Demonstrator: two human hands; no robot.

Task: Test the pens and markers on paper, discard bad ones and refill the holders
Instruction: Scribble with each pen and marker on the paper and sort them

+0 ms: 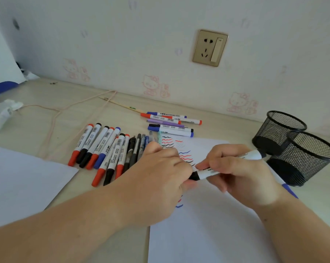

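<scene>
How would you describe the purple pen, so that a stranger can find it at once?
Start at the wall socket and look straight down to the desk, where a small group of markers lies crosswise above the scribbled paper. The purple pen lies in the middle of this group. It alone is slim and purple all over; its neighbours are thick white markers with coloured caps.

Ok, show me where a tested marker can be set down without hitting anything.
Bare desk lies between the left blank sheet and the test paper, below the row of markers. Crowded: around that row, the far marker group, and the mesh holders on the right.
</scene>
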